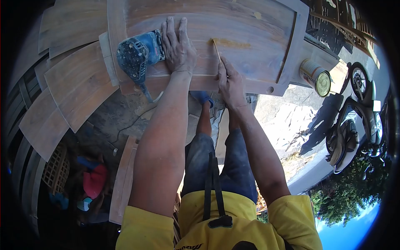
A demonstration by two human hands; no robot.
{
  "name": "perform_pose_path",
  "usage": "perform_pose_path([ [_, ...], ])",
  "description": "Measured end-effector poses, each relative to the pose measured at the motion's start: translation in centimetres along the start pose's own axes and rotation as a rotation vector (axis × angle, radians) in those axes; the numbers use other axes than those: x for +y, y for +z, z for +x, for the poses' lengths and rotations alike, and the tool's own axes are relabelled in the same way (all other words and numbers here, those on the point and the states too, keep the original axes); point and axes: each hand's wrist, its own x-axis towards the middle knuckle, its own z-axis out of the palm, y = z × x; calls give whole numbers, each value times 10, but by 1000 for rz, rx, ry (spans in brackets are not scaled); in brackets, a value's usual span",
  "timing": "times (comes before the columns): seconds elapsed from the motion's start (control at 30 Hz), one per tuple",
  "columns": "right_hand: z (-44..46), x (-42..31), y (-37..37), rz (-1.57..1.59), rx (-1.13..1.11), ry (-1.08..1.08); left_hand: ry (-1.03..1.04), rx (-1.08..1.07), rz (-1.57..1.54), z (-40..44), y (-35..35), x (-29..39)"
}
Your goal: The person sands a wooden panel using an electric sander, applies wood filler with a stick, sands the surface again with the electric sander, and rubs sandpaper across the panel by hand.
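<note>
My left hand (180,53) lay with fingers a bit spread on the brown wooden panel (229,21) before me, beside a dusty blue sander (134,54). My right hand (231,85) pinched a thin tan stick (216,50), its tip at a yellow-brown smear (236,43).

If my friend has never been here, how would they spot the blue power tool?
Find the big wooden panel across the top of the picture. At its left end, just beside the person's left hand, sits the power tool. It is blue and dotted with pale specks, unlike the plain brown boards farther left.
</note>
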Motion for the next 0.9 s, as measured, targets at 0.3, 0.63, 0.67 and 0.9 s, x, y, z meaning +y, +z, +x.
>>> perform_pose_path([
  [0.3, -8, -25, 2, -452, 52, -112, -2, -7, 11, -3, 0, -1],
  [0.63, -1, -40, 7, -462, 59, -93, -12, -29, 40, -1, 1, 0],
  [0.67, -5, -42, 5, -452, -2, -38, -11, -28, 41, 1, 1, 0],
  [0.9, -8, -34, 21, -464, 56, -84, 0, -23, 75, -2, 2, -1],
])
